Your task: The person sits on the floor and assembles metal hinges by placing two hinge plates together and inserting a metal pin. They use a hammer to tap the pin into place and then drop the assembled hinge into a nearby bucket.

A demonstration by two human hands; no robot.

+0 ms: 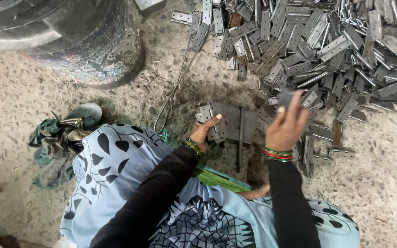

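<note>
A rough speckled concrete floor (37, 92) is being occupied across the whole view, and a big dark cylindrical drum (70, 41) is being seen standing on it at the upper left. A wide heap of grey metal hinges (327, 46) is being spread over the upper right, with many leaves lying crossed on one another and a few rust-brown ones mixed in. A pale blue garment with a dark leaf print (116, 183) is being worn over the knees at the bottom, and black sleeves are being shown reaching forward from it. A bundle of crumpled cloth (53, 147) is being left on the floor at the left, just beside the knee, with a grey sandal (86, 114) next to it. A flat square metal plate with an upright bar (240, 124) is being kept on the floor between the two hands. A small stack of hinges (212, 121) is being gripped by the left hand (203, 133), the thumb being pressed over the top, right against the plate's left edge. A single blurred hinge (286, 97) is being pinched in the closed fingers of the right hand (285, 128), raised above the near edge of the heap. Thin bent wires (178, 82) are being seen trailing from the heap toward the left wrist.
</note>
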